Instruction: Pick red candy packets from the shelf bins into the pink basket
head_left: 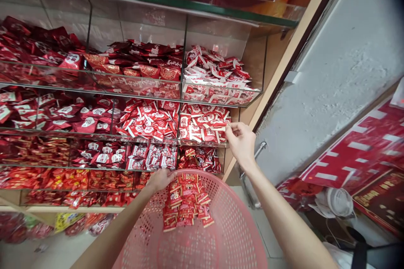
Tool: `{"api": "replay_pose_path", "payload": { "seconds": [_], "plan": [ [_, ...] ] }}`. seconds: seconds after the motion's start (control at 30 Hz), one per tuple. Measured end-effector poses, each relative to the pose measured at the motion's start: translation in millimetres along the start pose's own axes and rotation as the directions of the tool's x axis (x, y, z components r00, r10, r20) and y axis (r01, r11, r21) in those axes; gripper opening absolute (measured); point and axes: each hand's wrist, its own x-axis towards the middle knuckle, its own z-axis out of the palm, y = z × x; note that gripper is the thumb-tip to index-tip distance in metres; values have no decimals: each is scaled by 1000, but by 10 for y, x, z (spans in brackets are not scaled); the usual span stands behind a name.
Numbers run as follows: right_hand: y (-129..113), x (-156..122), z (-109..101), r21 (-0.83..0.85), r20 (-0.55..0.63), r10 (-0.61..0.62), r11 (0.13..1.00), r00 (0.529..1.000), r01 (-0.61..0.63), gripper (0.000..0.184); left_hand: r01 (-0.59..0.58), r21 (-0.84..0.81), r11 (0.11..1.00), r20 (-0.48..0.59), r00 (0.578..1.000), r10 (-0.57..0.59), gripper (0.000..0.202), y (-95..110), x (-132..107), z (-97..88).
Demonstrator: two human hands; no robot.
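Basket (pixel 241 222), pink, perforated, holds small red packets (pixel 186 202); left hand (pixel 160 180) is closed on its far rim; right hand (pixel 242 141) pinches a pale-ended red packet (pixel 217 127) at a filled compartment (pixel 202 143); green-edged glass shelf (pixel 158 1) runs above.

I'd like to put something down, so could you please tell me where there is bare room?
The pink basket has bare room beside the loose packets, toward its right wall and near side. Floor also shows between the bagged goods and left forearm. The glass shelves are crowded with wrapped packets.
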Motion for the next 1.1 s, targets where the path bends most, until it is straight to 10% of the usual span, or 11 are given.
{"api": "replay_pose_path", "payload": {
  "seconds": [0.17,0.27,0.37,0.5,0.6,0.83,1.1],
  "plan": [
    [-317,-302,-220,146,280,27,987,960,-70,13,-8,-1,1000,-6,1000,8,56,-10,5,21],
    [-352,-743,-128,203,576,132,933,807,-298,8,-16,-13,1000,-5,1000,16,59,-27,21,45],
    [-300,-1335,129,127,804,267,796,532,-592,11,-19,-7,1000,7,1000,19,61,-25,26,47],
    [-281,-2056,460,-185,941,333,375,-54,-908,6,3,-1,1000,14,1000,-3,59,-3,13,27],
    [-341,-2389,579,-348,900,317,115,-298,-930,2,21,-13,1000,20,1000,-21,57,7,4,19],
    [-371,-2758,651,-376,838,357,-171,-413,-910,7,-8,-9,1000,6,1000,8,59,21,-13,13],
    [-198,-3014,780,-662,741,100,-57,-664,-747,24,6,-9,1000,14,1000,-6,61,36,-43,6]
  ]
}}
